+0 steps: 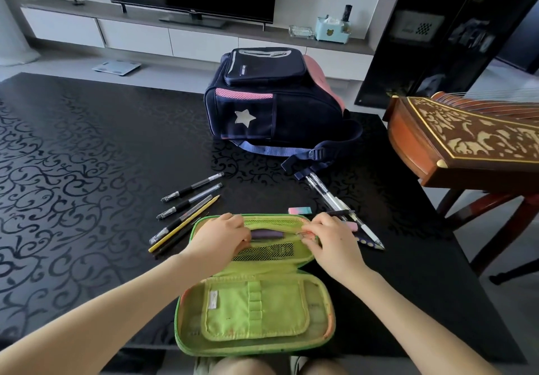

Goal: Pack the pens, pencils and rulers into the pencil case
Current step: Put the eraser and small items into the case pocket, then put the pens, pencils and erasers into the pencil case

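Over the far half of the open green pencil case (253, 313), both of the person's hands meet at a mesh pocket (265, 250). The left hand (221, 234) has its fingers curled over the pocket's left end and holds the fabric down. The right hand (332, 237) pinches what looks like the pocket's small zip pull (300, 233) between thumb and fingertip, though the pull is too small to be sure of. A purple item (267, 234) lies inside the pocket, between the two hands. The case itself lies spread flat on a black patterned table (87, 155), with its near half at the table's edge. Just left of the case, three black-gripped pens (192, 190) and a yellow pencil (183, 224) lie side by side on a slant. Just right of it lie several clear and white pens (329, 196), and a pink and teal eraser (299, 210) sits beyond its far right corner. Well beyond the case stands a navy and pink backpack (262, 103).
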The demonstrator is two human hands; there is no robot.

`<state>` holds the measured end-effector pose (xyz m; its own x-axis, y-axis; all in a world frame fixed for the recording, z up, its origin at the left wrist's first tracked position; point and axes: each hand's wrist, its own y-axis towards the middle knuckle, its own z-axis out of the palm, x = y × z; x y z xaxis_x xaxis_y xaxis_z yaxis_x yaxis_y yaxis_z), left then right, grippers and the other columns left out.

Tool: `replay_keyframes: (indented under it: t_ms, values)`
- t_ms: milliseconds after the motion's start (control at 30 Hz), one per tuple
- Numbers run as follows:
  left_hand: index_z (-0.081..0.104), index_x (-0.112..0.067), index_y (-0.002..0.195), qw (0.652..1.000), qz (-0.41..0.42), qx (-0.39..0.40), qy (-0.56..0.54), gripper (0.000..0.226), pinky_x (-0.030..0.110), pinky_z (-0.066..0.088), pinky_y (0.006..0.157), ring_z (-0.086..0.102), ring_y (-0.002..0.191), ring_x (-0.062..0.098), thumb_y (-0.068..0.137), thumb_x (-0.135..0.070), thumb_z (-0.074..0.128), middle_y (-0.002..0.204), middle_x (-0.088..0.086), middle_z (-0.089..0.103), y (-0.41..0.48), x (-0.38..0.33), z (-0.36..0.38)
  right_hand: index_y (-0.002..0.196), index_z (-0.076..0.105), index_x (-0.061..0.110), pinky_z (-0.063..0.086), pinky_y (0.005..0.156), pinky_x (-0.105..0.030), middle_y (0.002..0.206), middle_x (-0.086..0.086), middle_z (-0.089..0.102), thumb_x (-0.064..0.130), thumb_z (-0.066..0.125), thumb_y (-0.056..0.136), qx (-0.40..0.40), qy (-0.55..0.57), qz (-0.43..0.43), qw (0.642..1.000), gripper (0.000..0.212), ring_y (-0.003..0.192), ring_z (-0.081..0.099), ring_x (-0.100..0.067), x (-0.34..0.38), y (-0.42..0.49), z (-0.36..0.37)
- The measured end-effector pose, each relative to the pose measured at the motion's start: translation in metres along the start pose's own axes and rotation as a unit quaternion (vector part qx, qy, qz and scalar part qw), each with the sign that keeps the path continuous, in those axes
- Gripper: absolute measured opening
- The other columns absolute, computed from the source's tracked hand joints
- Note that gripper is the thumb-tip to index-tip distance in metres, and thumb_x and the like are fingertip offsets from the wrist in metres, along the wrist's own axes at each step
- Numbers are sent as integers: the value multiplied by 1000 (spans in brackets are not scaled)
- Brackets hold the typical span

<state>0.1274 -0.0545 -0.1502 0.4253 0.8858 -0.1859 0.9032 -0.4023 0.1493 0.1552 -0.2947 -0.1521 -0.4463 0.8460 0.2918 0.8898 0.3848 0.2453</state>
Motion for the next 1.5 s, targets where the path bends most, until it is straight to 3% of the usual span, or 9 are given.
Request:
replay_keyframes:
  t_ms: [100, 233, 433, 600, 733, 933, 1033, 1133, 1500]
  values:
    - [60, -19, 105, 994, -61, 72, 48, 27, 31, 41, 83, 51, 100, 20, 95, -38, 43, 104, 0, 57, 7, -8, -3, 95, 71, 11, 43, 70, -34, 92, -3, 60, 21, 73, 78, 38, -36, 8, 999, 19, 84, 55, -25, 10, 5, 3]
    - [62, -16, 99, 990, -111, 85, 15, 15, 30, 40, 84, 51, 101, 21, 91, -20, 49, 107, 2, 57, 16, -17, -6, 105, 63, 14, 41, 81, -30, 106, -2, 57, 29, 60, 89, 97, -83, 68, 990, 21, 98, 51, -21, 21, 18, 2]
    - [60, -19, 101, 991, -132, 6, 5, 15, 30, 40, 85, 48, 98, 22, 88, -24, 54, 103, 1, 54, 12, -27, -10, 108, 60, 5, 41, 80, -32, 112, -12, 59, 3, 47, 90, 161, -202, 67, 964, 22, 104, 53, -28, 33, 23, -4]
    - [63, -19, 102, 994, -89, -15, -62, 26, 27, 39, 88, 51, 100, 17, 90, -39, 52, 101, -2, 61, 23, -57, -9, 55, 42, 16, 24, 46, -26, 54, 3, 41, 22, 56, 88, 162, -9, 206, 965, 37, 54, 47, -15, 33, 35, -23]
    - [63, -12, 99, 996, -85, 4, -22, 35, 32, 40, 85, 53, 99, 22, 87, -44, 54, 101, 4, 64, 46, -83, -2, 62, 39, 17, 20, 47, -26, 53, 6, 34, 29, 54, 87, 178, 68, 265, 945, 32, 48, 33, -9, 30, 39, -35]
    - [53, -23, 46, 997, -74, 13, 12, 33, 19, 42, 44, 57, 48, 17, 45, -17, 86, 47, -2, 59, 64, -93, -5, 64, 62, 5, 40, 61, -33, 57, -3, 50, 15, 52, 86, 133, 213, 277, 928, 26, 60, 46, -20, 24, 21, -27]
    - [66, -10, 81, 997, -68, 11, -36, 12, 33, 43, 71, 59, 81, 29, 79, -2, 58, 82, 10, 68, 59, -95, 0, 91, 69, 14, 50, 73, -33, 87, 0, 68, 12, 51, 85, 72, 212, 275, 935, 19, 82, 62, -19, 21, 13, -17]
    - [60, -12, 77, 993, -97, -21, -71, 19, 35, 40, 73, 54, 88, 30, 87, -8, 45, 88, 12, 66, 58, -96, 1, 117, 55, 21, 42, 67, -29, 104, 1, 62, 21, 55, 89, 15, 155, 288, 945, 28, 92, 60, -18, 18, 9, -8]
    - [51, -13, 60, 948, -308, -78, -20, 26, 29, 36, 55, 49, 65, 25, 85, -19, 50, 69, 5, 57, -1, -18, -19, 96, 62, 18, 44, 68, -32, 86, 2, 67, 24, 55, 91, -29, 112, 247, 962, 11, 84, 62, -20, 5, -3, 13]
